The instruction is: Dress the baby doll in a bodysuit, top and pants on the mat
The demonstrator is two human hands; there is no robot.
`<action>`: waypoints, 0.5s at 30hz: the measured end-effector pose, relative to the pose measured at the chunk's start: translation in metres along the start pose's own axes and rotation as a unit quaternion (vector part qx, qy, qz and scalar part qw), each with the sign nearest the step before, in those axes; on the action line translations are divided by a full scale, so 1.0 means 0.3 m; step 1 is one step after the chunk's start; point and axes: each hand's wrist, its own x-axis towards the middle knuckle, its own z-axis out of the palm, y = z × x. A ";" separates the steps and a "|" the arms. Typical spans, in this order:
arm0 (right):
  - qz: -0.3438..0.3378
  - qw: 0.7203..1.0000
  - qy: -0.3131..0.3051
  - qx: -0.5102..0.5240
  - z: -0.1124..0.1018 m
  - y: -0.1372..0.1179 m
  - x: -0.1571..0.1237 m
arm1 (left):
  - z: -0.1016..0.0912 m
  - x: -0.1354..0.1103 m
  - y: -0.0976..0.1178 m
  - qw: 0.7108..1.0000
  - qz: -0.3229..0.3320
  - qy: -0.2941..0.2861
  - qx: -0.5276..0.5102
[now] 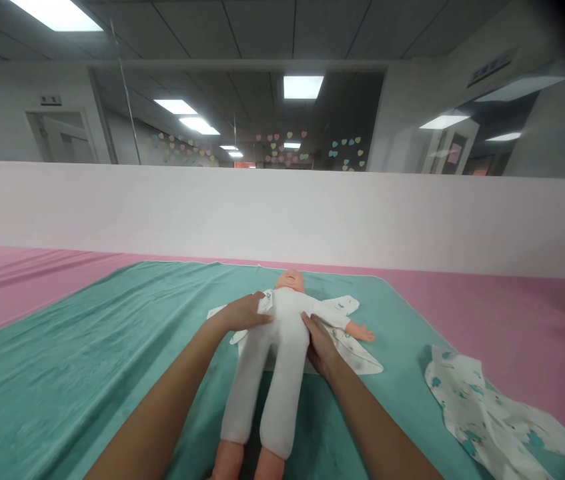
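Note:
A baby doll (287, 327) with a white cloth body lies on its back, its head away from me and its legs toward me. Beneath it a white printed baby garment (362, 357) is spread out. On the doll's left-hand side in view, my left hand (247, 312) is closed around its upper body, thumb on the torso; the doll's arm there is mostly hidden. Opposite, my right hand (321, 343) grips the doll's waist, with some fingers hidden behind it. The doll's other arm stretches out to the right, its small hand bare.
A green sheet (112, 347) covers a pink padded surface (522, 320). At the lower right lies a white baby garment (492, 407) with green print. A low white wall (282, 213) runs along the back, with glass above it. Part of something skin-coloured shows at the far right edge.

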 end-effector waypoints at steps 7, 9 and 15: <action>-0.026 0.997 0.063 -0.045 0.013 0.000 0.001 | 0.029 0.035 -0.059 0.986 -0.014 0.035 0.165; -0.011 0.996 0.076 -0.050 0.024 -0.009 -0.004 | 0.031 0.036 -0.075 0.981 -0.024 0.040 0.189; 0.030 0.995 0.087 -0.045 0.012 -0.005 0.004 | 0.019 0.020 -0.027 0.966 -0.029 0.063 0.250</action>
